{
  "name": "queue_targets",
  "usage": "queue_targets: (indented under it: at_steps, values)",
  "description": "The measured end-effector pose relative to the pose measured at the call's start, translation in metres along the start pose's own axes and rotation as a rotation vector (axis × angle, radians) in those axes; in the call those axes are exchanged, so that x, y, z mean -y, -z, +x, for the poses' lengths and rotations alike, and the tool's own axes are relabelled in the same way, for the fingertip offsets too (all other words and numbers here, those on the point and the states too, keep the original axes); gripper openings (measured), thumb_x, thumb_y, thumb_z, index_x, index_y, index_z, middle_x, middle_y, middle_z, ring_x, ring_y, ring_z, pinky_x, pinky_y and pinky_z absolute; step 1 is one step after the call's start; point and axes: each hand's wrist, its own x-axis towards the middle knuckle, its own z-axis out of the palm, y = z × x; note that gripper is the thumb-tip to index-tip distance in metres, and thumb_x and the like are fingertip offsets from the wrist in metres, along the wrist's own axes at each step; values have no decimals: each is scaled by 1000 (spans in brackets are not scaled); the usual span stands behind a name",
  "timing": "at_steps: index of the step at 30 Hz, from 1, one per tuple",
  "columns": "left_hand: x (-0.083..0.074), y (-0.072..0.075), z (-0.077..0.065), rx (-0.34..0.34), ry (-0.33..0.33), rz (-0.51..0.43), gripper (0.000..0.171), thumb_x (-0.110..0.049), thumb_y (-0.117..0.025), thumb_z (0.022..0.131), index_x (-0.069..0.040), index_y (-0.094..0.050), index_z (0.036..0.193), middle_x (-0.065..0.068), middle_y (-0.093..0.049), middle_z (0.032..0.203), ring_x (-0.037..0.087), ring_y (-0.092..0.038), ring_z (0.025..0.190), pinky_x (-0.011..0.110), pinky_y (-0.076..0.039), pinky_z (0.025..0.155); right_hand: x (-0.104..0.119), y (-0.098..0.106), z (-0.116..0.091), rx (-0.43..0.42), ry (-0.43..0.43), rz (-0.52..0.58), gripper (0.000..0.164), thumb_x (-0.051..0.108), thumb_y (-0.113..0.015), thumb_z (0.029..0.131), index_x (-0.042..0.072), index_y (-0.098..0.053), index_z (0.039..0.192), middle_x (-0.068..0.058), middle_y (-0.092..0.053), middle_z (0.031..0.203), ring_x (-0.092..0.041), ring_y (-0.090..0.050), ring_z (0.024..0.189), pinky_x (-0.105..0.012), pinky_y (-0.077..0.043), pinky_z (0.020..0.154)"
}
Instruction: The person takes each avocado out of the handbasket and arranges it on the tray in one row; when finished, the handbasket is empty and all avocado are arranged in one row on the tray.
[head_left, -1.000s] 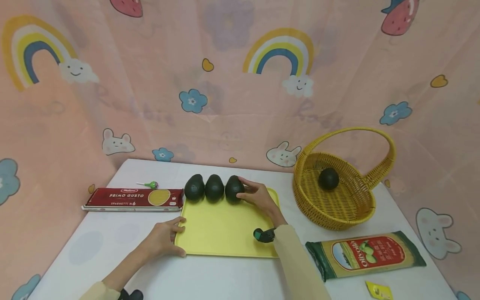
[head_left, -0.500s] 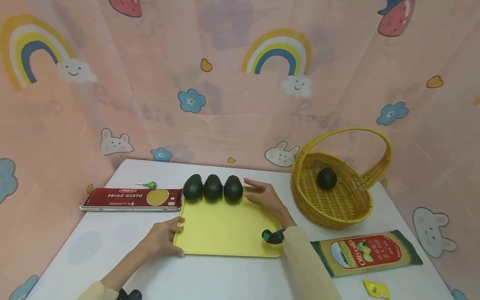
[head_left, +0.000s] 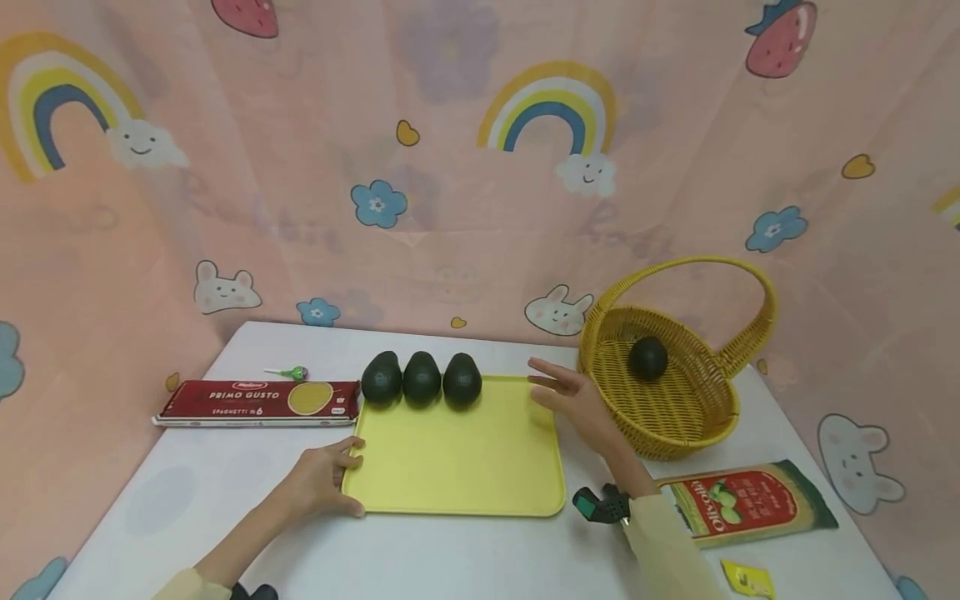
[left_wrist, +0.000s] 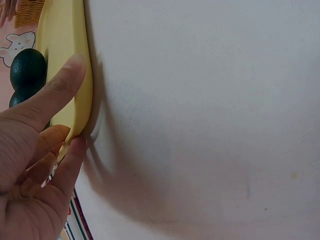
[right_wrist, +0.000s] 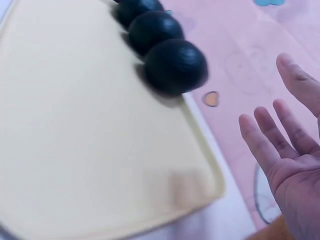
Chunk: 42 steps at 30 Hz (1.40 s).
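Three dark green avocados stand in a row along the far left edge of a yellow tray. My left hand holds the tray at its near left corner; in the left wrist view the thumb lies along the rim and the fingers bend round the corner. Above the tray's far right corner, my right hand holds nothing, its fingers spread and apart from the avocados. A yellow wicker basket with an arched handle sits just right of that hand, one more avocado inside.
A red spaghetti pack lies left of the tray, a green lollipop behind it. At the right is a green and gold Olivoila pack, partly behind the right sleeve, with a small yellow packet nearer. A patterned curtain backs the white table.
My right hand has let go of the rightmost avocado and moved right, toward the basket. The left hand stays on the tray. The head view has shifted slightly.
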Motion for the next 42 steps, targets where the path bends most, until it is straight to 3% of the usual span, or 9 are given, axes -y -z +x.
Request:
queue_targets:
  at_steps: [6, 10, 15, 25, 32, 34, 36, 40, 42]
  values:
    - [-1, 0, 1, 10, 15, -9, 72, -19, -94, 50, 11, -66, 110, 16, -56, 133, 26, -64, 103, 36, -54, 87, 16, 34, -19, -39, 73, 35, 50, 4, -63, 91, 2, -48, 139, -5, -54, 138, -16, -55, 121, -25, -51, 93]
    - [-1, -1, 1, 12, 36, -27, 72, -18, -94, 50, 11, -66, 110, 17, -55, 134, 27, -64, 104, 35, -54, 86, 17, 58, -27, -51, 120, 77, 47, -3, -58, 93, -5, -45, 138, -3, -58, 133, -19, -55, 120, -27, -53, 91]
    - [-1, -1, 1, 10, 28, -24, 72, -18, -94, 50, 11, -66, 110, 17, -56, 134, 27, -65, 102, 33, -55, 85, 16, 85, -39, -65, 141, 52, 45, -4, -54, 94, -4, -45, 139, 3, -60, 129, -15, -56, 118, -25, -53, 89]
    - [0, 0, 1, 19, 3, -20, 73, -21, -94, 51, 10, -66, 110, 17, -56, 133, 26, -64, 103, 36, -54, 87, 17, 134, -56, -85, 75, 42, 48, -3, -53, 96, 1, -43, 143, 10, -54, 132, -4, -57, 113, -22, -52, 90]
    - [2, 1, 0, 9, 35, -38, 72, -18, -94, 50, 11, -66, 110, 17, -55, 134, 27, -66, 100, 33, -55, 84, 16, 165, -44, -189, -87, -170, 51, 14, -60, 95, 8, -45, 143, 25, -53, 115, 12, -57, 97, -14, -52, 84]
    - [3, 1, 0, 10, 46, -34, 72, -18, -94, 50, 10, -66, 111, 16, -55, 134, 26, -66, 100, 33, -55, 85, 14, 173, -39, -196, -135, -223, 54, 20, -61, 95, 8, -42, 145, 22, -52, 119, 15, -55, 95, -14, -51, 84]
    - [2, 1, 0, 10, 53, -32, 72, -18, -94, 51, 10, -66, 111, 15, -55, 134, 25, -66, 100, 32, -55, 85, 11, 179, -35, -194, -183, -251, 57, 24, -60, 96, 8, -38, 147, 9, -51, 133, 16, -53, 94, -14, -51, 85]
    - [1, 1, 1, 17, 29, -43, 72, -18, -94, 51, 11, -66, 111, 17, -55, 134, 23, -67, 97, 31, -56, 82, 4, 189, -28, -197, -265, -292, 67, 34, -59, 95, 7, -31, 150, -17, -30, 153, 17, -50, 96, -16, -50, 88]
    - [1, 2, 1, 24, 9, -47, 72, -18, -94, 52, 11, -66, 111, 18, -55, 134, 24, -67, 97, 31, -56, 81, 2, 191, -25, -195, -291, -303, 70, 38, -57, 95, 6, -28, 150, -21, -21, 155, 4, -52, 111, -18, -50, 91]
